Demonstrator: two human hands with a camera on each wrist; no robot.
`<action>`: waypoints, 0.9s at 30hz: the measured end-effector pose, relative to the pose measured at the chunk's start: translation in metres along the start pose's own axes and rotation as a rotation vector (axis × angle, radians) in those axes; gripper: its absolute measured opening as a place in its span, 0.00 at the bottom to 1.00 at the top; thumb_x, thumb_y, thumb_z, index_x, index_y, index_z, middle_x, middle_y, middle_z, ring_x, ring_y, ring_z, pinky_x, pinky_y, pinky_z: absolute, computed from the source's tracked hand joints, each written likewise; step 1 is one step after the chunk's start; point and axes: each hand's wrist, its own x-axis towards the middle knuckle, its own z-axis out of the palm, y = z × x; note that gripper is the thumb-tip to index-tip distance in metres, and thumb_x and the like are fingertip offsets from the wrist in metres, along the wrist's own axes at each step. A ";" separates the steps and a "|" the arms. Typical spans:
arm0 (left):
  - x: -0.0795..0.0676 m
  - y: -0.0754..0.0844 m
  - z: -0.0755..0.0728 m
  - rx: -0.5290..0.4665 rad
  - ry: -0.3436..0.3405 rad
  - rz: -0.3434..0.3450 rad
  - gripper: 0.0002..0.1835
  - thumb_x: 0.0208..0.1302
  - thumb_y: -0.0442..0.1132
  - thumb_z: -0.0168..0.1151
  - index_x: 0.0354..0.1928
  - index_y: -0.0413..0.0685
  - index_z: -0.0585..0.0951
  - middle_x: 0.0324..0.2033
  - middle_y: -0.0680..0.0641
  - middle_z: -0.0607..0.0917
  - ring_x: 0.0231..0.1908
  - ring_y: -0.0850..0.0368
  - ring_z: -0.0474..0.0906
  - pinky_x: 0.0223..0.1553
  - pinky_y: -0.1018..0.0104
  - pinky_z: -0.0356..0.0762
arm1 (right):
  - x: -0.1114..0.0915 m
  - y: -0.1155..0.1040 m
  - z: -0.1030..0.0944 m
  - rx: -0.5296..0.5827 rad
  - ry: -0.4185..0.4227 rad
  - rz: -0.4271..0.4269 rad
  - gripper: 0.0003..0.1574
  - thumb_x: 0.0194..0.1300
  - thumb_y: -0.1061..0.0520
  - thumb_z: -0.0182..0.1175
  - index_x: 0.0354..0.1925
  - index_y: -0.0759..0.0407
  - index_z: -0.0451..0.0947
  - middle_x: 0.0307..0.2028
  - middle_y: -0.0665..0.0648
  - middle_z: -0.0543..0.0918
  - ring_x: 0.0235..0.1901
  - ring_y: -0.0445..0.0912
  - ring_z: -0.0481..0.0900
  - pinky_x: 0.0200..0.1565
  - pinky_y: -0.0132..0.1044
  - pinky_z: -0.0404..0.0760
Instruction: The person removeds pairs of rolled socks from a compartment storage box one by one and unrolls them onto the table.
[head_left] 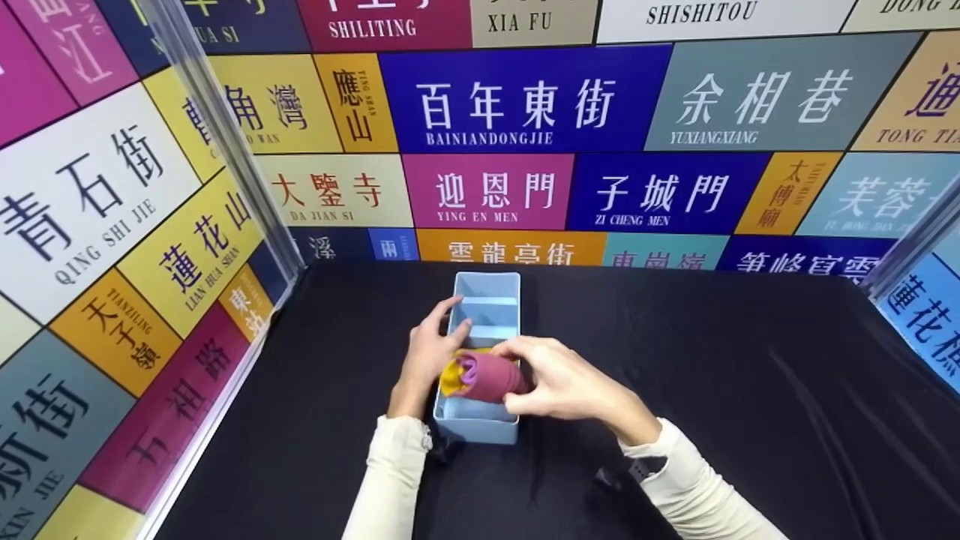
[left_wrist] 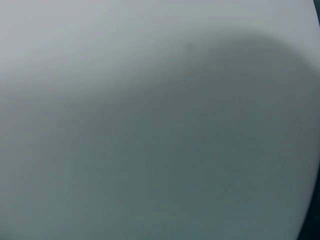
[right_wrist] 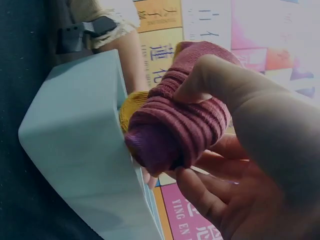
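My right hand (head_left: 562, 379) grips a maroon rolled sock (head_left: 495, 377) over the near part of a long light-blue box (head_left: 478, 431). In the right wrist view, the thumb lies on the ribbed maroon knit (right_wrist: 200, 112), with fingers underneath. Purple fabric (right_wrist: 152, 145) shows in the roll's end. Behind it, a yellow knit piece (right_wrist: 132, 109) is partly hidden, close by the box wall. My left hand (head_left: 430, 354) rests along the box's left side, thumb and forefinger over the rim. Only a pale blur fills the left wrist view.
Dividers (head_left: 487, 301) split the box's far part into compartments. The box stands on a black-covered table (head_left: 660, 337). Panels with printed lettering (head_left: 517, 105) rise behind and at both sides, and clear upright strips (head_left: 225, 127) stand at the corners.
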 end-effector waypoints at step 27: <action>0.002 -0.006 0.002 0.011 0.002 -0.002 0.25 0.65 0.54 0.67 0.64 0.71 0.77 0.54 0.46 0.86 0.57 0.50 0.81 0.61 0.47 0.74 | -0.062 0.077 -0.040 0.326 -0.099 0.132 0.25 0.59 0.54 0.71 0.55 0.41 0.78 0.42 0.46 0.85 0.38 0.44 0.83 0.40 0.36 0.83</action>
